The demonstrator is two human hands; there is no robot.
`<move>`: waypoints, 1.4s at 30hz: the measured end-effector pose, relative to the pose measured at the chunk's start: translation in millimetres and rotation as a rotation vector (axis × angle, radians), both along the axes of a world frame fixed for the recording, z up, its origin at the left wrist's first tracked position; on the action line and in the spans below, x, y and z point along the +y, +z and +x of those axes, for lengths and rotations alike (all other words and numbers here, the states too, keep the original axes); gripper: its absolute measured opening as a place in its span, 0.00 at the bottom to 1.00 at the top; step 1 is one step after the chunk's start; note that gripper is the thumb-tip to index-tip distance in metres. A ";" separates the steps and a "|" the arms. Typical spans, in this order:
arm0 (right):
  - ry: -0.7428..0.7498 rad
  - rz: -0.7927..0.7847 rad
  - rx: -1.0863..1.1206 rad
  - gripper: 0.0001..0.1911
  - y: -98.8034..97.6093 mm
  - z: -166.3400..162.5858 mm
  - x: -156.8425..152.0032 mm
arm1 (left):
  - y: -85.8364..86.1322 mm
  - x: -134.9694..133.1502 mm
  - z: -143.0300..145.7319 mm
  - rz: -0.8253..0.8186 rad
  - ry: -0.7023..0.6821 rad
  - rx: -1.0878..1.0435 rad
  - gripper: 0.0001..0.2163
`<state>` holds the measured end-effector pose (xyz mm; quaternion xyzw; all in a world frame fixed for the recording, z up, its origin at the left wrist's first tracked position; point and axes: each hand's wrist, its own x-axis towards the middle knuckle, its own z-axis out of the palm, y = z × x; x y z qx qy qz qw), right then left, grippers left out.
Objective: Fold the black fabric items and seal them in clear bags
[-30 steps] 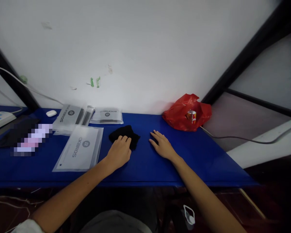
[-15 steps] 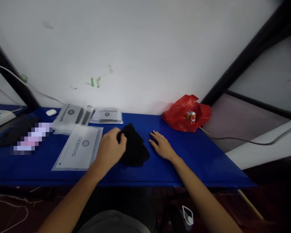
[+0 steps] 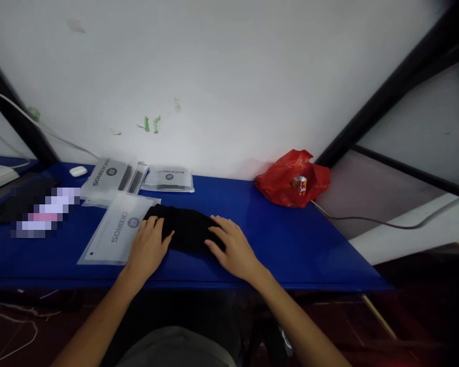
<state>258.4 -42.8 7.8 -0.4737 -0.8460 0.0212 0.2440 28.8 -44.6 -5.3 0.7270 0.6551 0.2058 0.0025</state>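
Note:
A piece of black cloth [image 3: 187, 229] lies spread sideways on the blue tabletop [image 3: 275, 244]. Its exact kind cannot be made out. My left hand [image 3: 149, 244] rests on the cloth's left end with the fingers apart. On the right end lies my right hand [image 3: 233, 247], its fingers spread over the fabric. Under the cloth's left end is the corner of a frosted ROCKBROS zip bag [image 3: 112, 232], which lies flat to the left.
More ROCKBROS bags [image 3: 109, 176] lie at the back left, with another bag [image 3: 168, 179] against the wall. A red plastic bag [image 3: 290, 178] holding wrappers stands back right. A small white case [image 3: 78, 171] and a white device [image 3: 0, 176] sit far left. A grey cable [image 3: 386, 224] hangs at right.
My left hand has let go of its pinch and moved left, and the black cloth now stretches wider to the left. My right hand has moved left onto the cloth.

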 end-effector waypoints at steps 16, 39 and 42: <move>-0.448 0.000 -0.163 0.09 -3.8 43.7 8.8 | 25.7 -9.1 -27.0 0.128 0.107 -0.285 0.21; -0.313 -0.221 -0.101 0.13 14.1 37.8 68.2 | 40.0 57.1 -23.4 -0.269 -0.246 0.242 0.15; -0.273 -0.250 -0.059 0.07 11.9 40.0 74.9 | 35.8 68.0 -25.6 -0.239 -0.264 0.276 0.12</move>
